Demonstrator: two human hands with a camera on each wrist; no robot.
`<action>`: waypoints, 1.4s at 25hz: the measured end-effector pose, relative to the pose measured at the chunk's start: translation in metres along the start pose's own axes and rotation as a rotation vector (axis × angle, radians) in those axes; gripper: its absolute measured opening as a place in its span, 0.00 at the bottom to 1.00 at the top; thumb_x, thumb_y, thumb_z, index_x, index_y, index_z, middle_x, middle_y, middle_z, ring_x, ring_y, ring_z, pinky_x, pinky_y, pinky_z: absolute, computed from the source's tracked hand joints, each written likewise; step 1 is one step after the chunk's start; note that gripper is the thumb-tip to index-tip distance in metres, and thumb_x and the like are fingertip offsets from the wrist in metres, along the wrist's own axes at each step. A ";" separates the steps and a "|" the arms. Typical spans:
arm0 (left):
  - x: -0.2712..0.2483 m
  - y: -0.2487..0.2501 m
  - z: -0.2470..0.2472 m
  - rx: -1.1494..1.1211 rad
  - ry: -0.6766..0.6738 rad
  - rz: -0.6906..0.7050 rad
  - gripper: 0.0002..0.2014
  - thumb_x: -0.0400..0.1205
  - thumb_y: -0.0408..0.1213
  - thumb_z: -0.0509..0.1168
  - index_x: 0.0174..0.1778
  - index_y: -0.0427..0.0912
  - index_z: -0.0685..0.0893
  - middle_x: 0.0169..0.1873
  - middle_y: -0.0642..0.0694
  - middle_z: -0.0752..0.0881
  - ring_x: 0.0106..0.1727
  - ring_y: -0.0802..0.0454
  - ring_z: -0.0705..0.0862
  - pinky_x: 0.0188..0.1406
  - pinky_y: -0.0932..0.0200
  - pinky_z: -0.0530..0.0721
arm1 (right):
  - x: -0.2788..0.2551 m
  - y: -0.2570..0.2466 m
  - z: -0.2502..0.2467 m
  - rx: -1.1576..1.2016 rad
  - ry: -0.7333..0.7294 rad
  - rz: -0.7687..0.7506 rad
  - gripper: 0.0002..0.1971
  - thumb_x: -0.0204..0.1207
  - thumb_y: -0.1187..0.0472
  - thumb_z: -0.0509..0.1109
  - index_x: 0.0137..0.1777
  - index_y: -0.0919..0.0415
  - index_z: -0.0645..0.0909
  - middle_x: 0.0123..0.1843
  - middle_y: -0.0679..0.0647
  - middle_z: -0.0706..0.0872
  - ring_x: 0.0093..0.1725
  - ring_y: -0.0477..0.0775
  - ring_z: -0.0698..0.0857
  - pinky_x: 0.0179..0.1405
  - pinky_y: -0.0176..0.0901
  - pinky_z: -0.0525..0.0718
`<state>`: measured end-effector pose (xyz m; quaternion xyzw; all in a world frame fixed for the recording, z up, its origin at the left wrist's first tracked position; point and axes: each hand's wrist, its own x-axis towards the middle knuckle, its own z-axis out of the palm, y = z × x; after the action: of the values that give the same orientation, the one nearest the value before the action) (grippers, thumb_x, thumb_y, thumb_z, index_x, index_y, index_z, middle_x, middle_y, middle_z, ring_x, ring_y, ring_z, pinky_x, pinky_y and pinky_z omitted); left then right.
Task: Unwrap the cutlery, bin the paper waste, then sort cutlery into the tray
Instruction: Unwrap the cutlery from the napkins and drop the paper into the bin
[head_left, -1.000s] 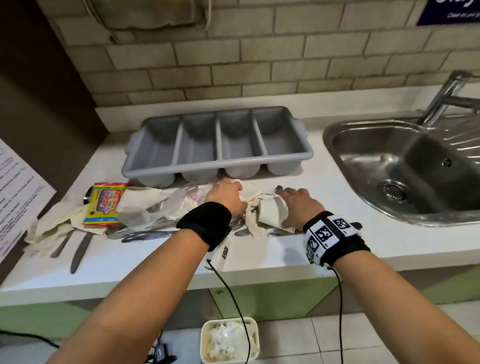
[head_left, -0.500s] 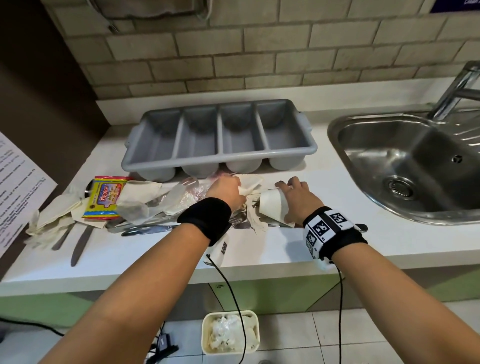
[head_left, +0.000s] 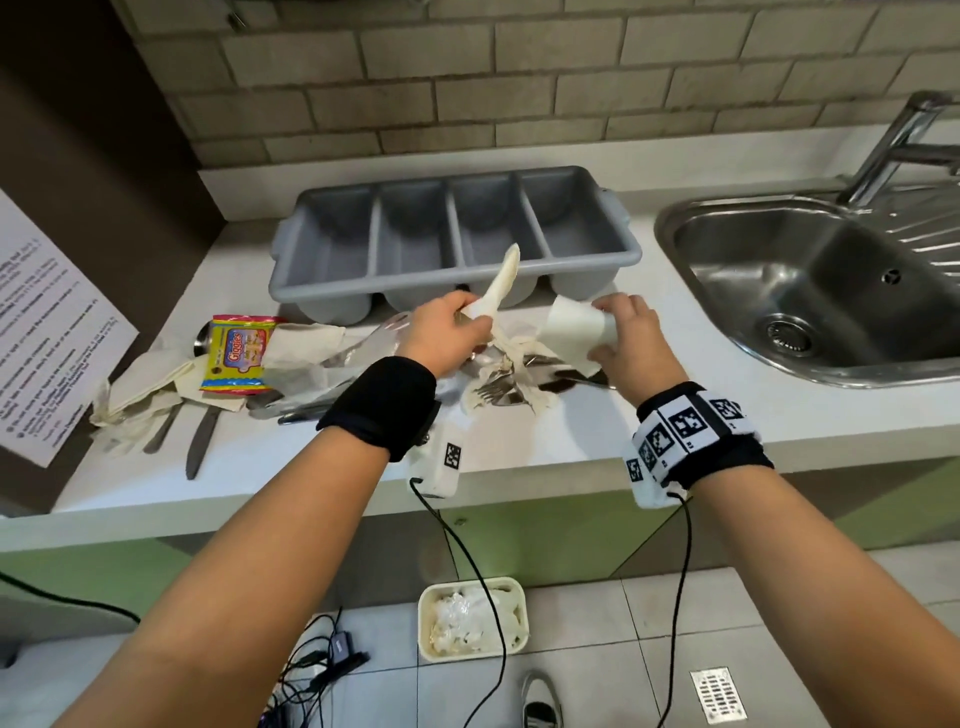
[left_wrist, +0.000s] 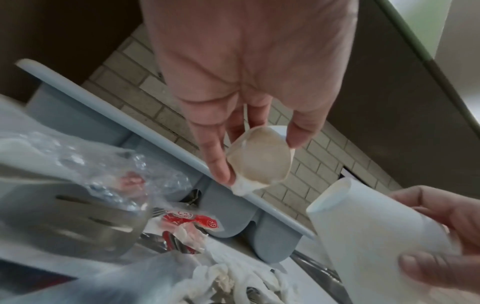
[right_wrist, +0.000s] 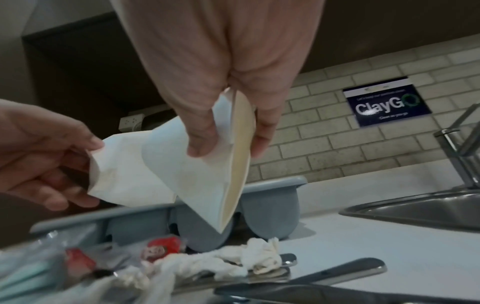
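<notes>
**Hands raised over the worktop, each holding paper**

Left hand (head_left: 448, 332): fingers and thumb curled round a rolled paper cone (head_left: 498, 283), held above the cutlery pile; the cone's far end points up over the tray. The left wrist view looks into the cone's open mouth (left_wrist: 259, 158), pinched between thumb and fingertips.

Right hand (head_left: 628, 338): thumb and fingers pinching a folded white paper (head_left: 574, 332), held clear of the worktop (head_left: 519, 436), just right of the left hand. The two papers sit close; whether they touch cannot be told.

Tray (head_left: 452, 291): grey, four compartments, at the back of the worktop beside the sink (head_left: 810, 291).

Cutlery pile (head_left: 514, 384): forks and spoons tangled with crumpled tissue, lying on the worktop below both hands.

Further left: clear plastic wrap (head_left: 363, 348), a yellow snack packet (head_left: 239, 353), loose paper napkins (head_left: 145, 395) and two knives (head_left: 200, 441), all on the worktop.

Bin (head_left: 472, 618): small, cream, on the floor under the worktop edge, holding white waste.

Printed sheet (head_left: 47, 332): at the far left edge.
</notes>
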<state>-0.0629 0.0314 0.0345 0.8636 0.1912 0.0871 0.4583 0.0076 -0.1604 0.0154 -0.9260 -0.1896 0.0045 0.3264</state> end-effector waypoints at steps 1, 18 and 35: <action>-0.010 -0.001 -0.005 -0.078 0.022 0.016 0.18 0.80 0.33 0.63 0.67 0.38 0.78 0.46 0.46 0.83 0.23 0.64 0.81 0.14 0.80 0.74 | -0.009 -0.005 -0.003 0.045 0.061 -0.019 0.25 0.69 0.75 0.70 0.67 0.64 0.72 0.68 0.63 0.73 0.69 0.63 0.70 0.72 0.50 0.68; -0.229 -0.180 0.010 -0.479 -0.155 0.008 0.14 0.69 0.42 0.65 0.50 0.53 0.80 0.38 0.65 0.88 0.39 0.72 0.84 0.40 0.75 0.84 | -0.231 0.031 0.120 0.360 0.170 0.011 0.24 0.68 0.73 0.72 0.64 0.73 0.72 0.59 0.67 0.74 0.55 0.42 0.70 0.47 0.25 0.77; -0.157 -0.485 0.271 0.329 -0.461 -0.677 0.23 0.79 0.41 0.64 0.69 0.38 0.74 0.66 0.36 0.81 0.66 0.39 0.79 0.57 0.59 0.75 | -0.255 0.266 0.424 0.396 -0.256 0.492 0.17 0.74 0.77 0.61 0.50 0.53 0.71 0.55 0.55 0.70 0.35 0.41 0.72 0.33 0.18 0.73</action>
<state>-0.2392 0.0075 -0.5151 0.8105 0.3674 -0.2945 0.3483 -0.1923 -0.1858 -0.5088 -0.8546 0.0045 0.2361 0.4625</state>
